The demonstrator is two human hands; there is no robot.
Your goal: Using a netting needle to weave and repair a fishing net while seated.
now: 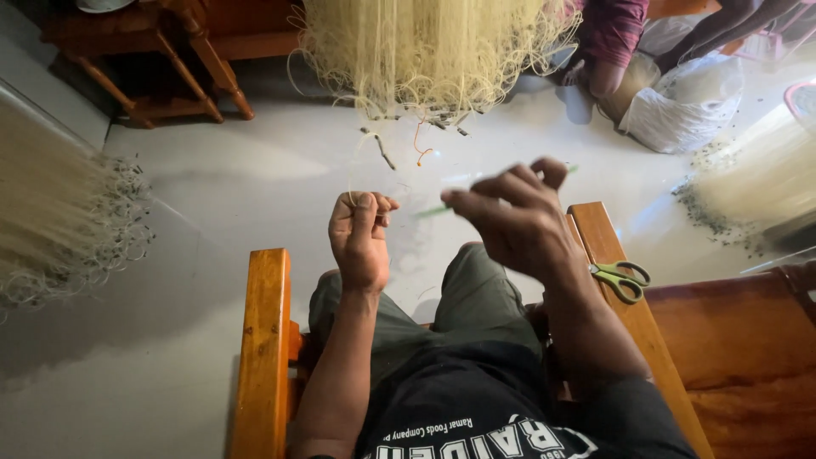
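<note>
Pinching a thin pale line [355, 189] between thumb and forefinger, the left hand [360, 238] is curled shut above the left knee. Right hand [514, 217] raised beside it, fingers bent loosely round a slim green tool [438, 210] whose tip points toward the left hand; hands near, not touching. Green scissors [620, 279] lie on the right wooden armrest [608, 255]. Hanging pale net [433, 51] ahead over the white floor [255, 170]. Another person's arm [608, 59] beside a white sack [688, 106].

Dim foreground, floor glare, edge distortion.
</note>
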